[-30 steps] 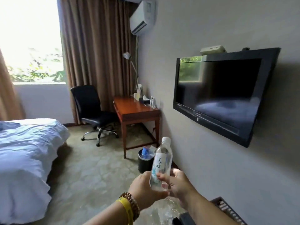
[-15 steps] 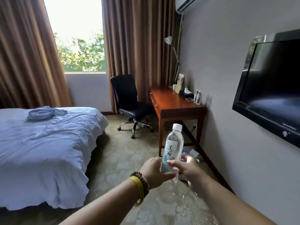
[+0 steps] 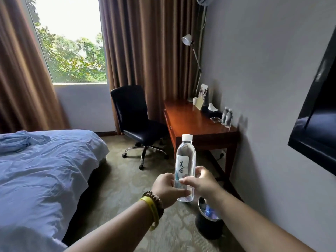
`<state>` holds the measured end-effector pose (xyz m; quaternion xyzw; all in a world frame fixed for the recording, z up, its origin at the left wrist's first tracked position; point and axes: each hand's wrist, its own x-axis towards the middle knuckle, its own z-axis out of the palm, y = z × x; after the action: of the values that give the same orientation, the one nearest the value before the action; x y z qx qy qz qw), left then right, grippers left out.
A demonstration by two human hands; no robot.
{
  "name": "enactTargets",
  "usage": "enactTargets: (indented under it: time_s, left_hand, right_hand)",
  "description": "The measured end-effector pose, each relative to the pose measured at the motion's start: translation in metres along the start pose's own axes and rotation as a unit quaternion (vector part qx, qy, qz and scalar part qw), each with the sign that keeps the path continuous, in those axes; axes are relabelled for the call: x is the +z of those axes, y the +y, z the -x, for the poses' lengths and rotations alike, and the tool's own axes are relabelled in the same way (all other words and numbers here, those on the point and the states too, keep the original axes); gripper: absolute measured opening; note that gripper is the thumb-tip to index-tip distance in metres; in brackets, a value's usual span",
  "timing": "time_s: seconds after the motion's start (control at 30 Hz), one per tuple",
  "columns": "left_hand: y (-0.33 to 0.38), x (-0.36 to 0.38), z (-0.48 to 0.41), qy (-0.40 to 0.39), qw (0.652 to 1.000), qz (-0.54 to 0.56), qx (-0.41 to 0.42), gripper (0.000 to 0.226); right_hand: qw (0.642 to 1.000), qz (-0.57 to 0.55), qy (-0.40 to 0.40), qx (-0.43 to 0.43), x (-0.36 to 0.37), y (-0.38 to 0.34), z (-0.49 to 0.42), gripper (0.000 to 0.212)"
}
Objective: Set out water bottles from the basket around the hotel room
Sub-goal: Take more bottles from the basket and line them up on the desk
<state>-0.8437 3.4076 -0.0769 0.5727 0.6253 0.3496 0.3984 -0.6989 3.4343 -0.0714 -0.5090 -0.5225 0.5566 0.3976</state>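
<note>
Above carpet [image 3: 116, 180], both hands, left hand [image 3: 168, 189] and right hand [image 3: 203, 182], are grasping 1 upright water bottle [image 3: 185, 166].

water bottle [image 3: 185, 166], white label with two handwritten-style Chinese characters, 美好, printed vertically, no other legible text

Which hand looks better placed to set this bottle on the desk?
Probably right. Both hands grip the upright bottle, but the desk stands ahead on the right along the wall, on the right hand's side; the left hand would reach across.
</note>
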Motion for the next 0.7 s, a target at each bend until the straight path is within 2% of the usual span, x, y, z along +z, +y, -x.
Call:
enactTargets:
  time_s: [0.3,0.5,0.7]
  left_hand:
    - [-0.010,-0.025,-0.194,-0.068,0.996,-0.034,0.056,0.023]
    - [-0.006,-0.043,-0.345,-0.126,0.985,-0.077,0.091,0.037]
    - [0.016,-0.030,-0.468,-0.193,0.964,-0.119,0.140,0.046]
  right_hand:
    - [0.997,0.030,0.076,0.007,-0.003,-0.006,-0.183,0.048]
    - [0.989,0.002,0.145,0.030,-0.009,-0.018,-0.313,0.053]
    - [0.971,-0.054,0.228,0.048,-0.037,-0.027,-0.407,0.043]
